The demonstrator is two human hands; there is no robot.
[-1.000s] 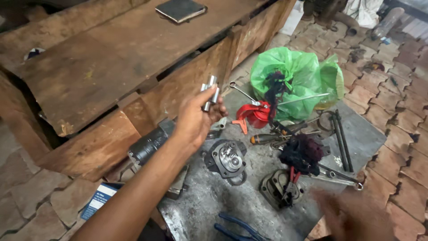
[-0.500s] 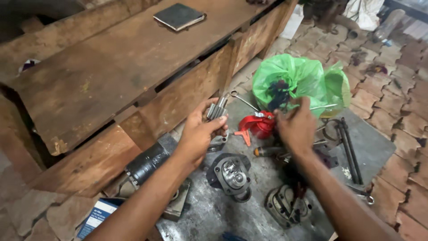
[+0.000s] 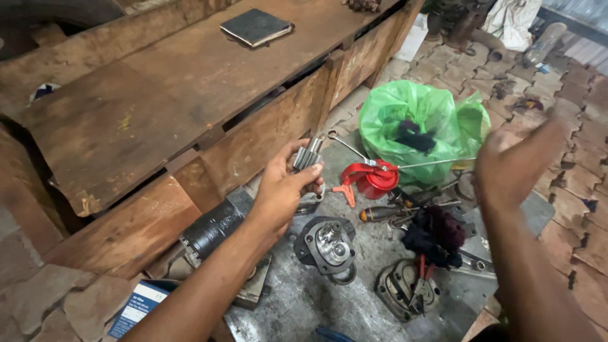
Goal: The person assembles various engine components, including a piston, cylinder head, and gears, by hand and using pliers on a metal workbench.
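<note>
Keep your left hand (image 3: 286, 190) closed firmly on the small gear shaft (image 3: 308, 157), upright, while your right hand (image 3: 513, 166) hangs open and empty.

gear (image 3: 308, 157): bright metal | bag (image 3: 423, 123): glossy green plastic | bench (image 3: 158, 95): rough wood

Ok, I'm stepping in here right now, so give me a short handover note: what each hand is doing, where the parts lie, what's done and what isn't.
Left hand: closed around a small metal gear piece, held up in front of the wooden bench.
Right hand: raised, open and blurred, holding nothing.
On the metal sheet on the floor: round pump body lying open face up, its cover plate beside it with pliers on top, dark rag, screwdriver, red oil can, green bag behind.
Done: pump body is open, gear piece is out in hand.
Left: the gear piece is not in the pump body, and the cover plate is off.
</note>
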